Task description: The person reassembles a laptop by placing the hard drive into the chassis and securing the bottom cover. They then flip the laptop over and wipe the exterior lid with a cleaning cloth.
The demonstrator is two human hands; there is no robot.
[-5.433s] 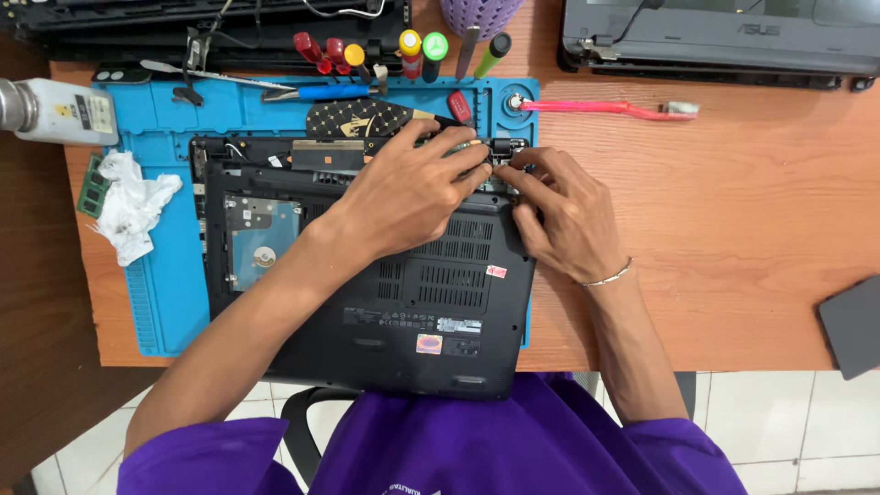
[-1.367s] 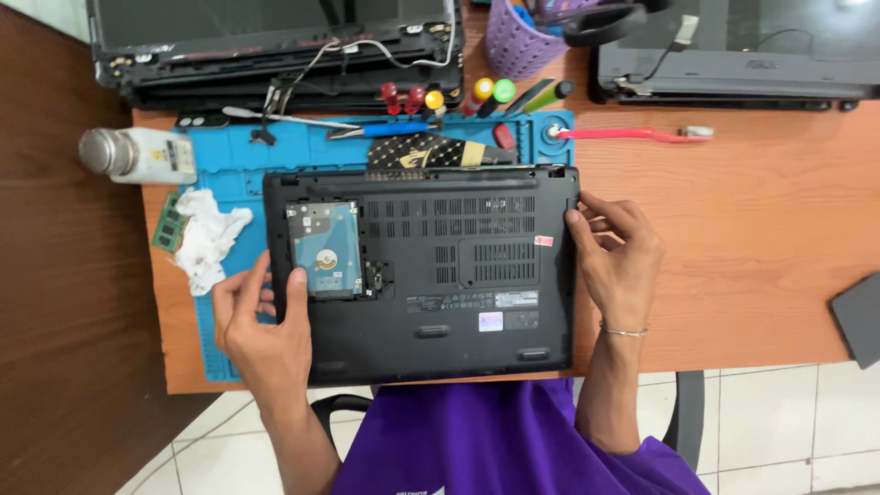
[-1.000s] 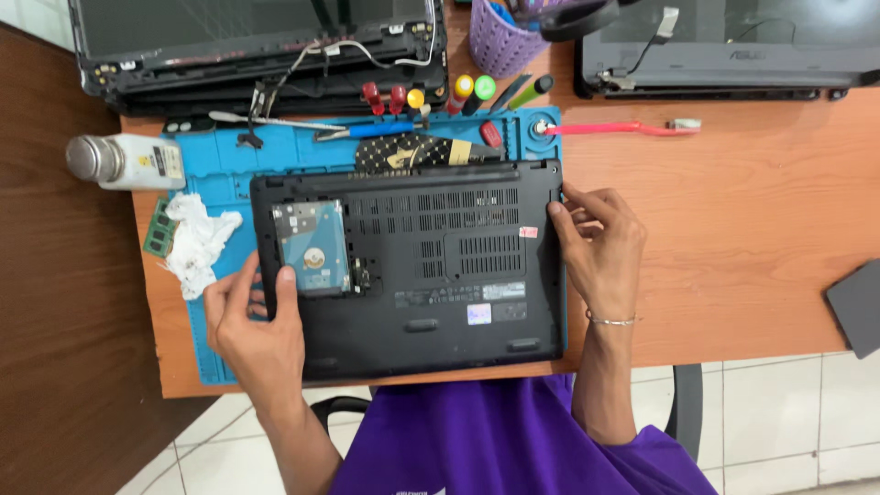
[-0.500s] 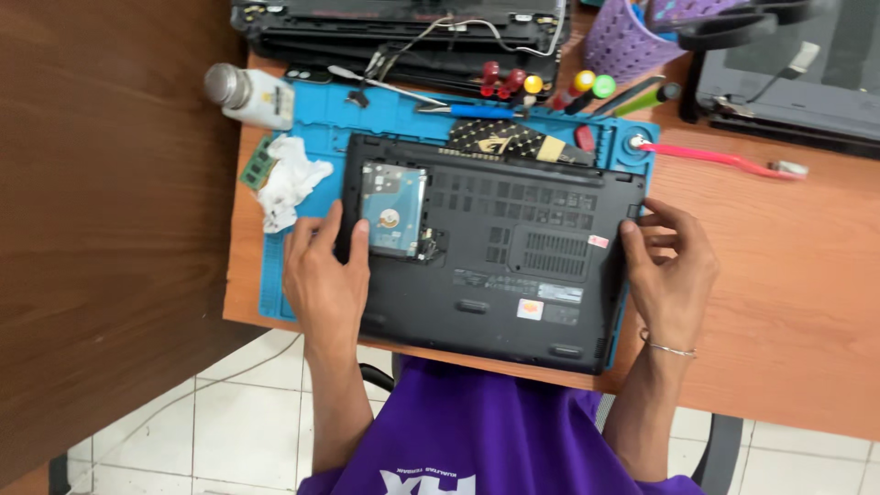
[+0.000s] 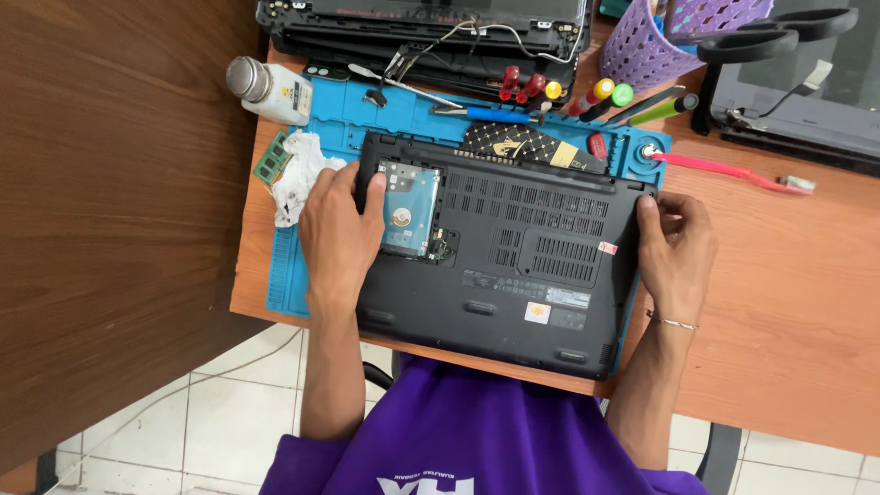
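my left hand [image 5: 337,240] clamped on left edge of black plastic upturned laptop base [image 5: 522,252], right hand [image 5: 676,249] gripping right edge. base on blue silicone mat [image 5: 284,275] on wooden bench [image 5: 788,302], overhanging near edge: could slide off. silver hard drive [image 5: 408,207] sits exposed (thumb may press it).

A repair workshop: opened laptops [image 5: 431,27], screwdrivers [image 5: 550,96] and a blue repair mat [image 5: 284,275] crowd the wooden desk [image 5: 779,302].

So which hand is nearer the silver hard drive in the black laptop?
Left. The left hand rests beside the silver hard drive; the right hand grips the black laptop's far edge.
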